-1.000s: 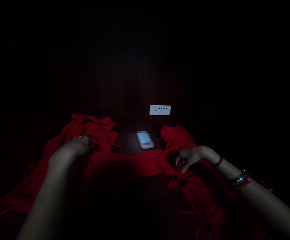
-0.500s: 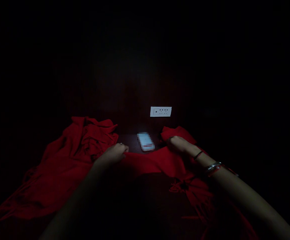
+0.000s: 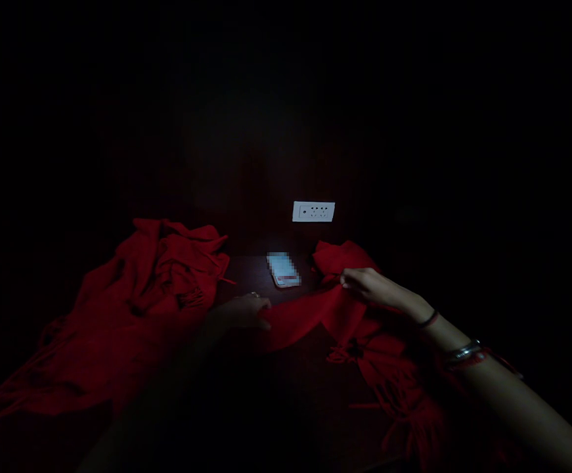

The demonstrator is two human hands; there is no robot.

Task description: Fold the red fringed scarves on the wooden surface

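Dark rm.: 1 wall [image 3: 256, 157], 1 white socket [image 3: 314, 211] on it, above & slightly R of phone [image 3: 283, 269] (blurred); dark table [image 3: 246, 270] under phone. Red scarf [image 3: 298, 318], fringed: bunched L of phone, heaped R of it, strip across in front; poss. >1 pc., can't tell. R hand [image 3: 372, 287], bangle [image 3: 464, 351] on wrist: R of phone, thumb + fingers pinching raised fold of scarf. L hand [image 3: 243, 311]: in front & L of phone, at strip; thumb & forefinger look parted, can't tell if gripping. Step in hand, prob.: lifting & straightening strip. Next move calls for firm R pinch, L fingers secure on cloth edge.
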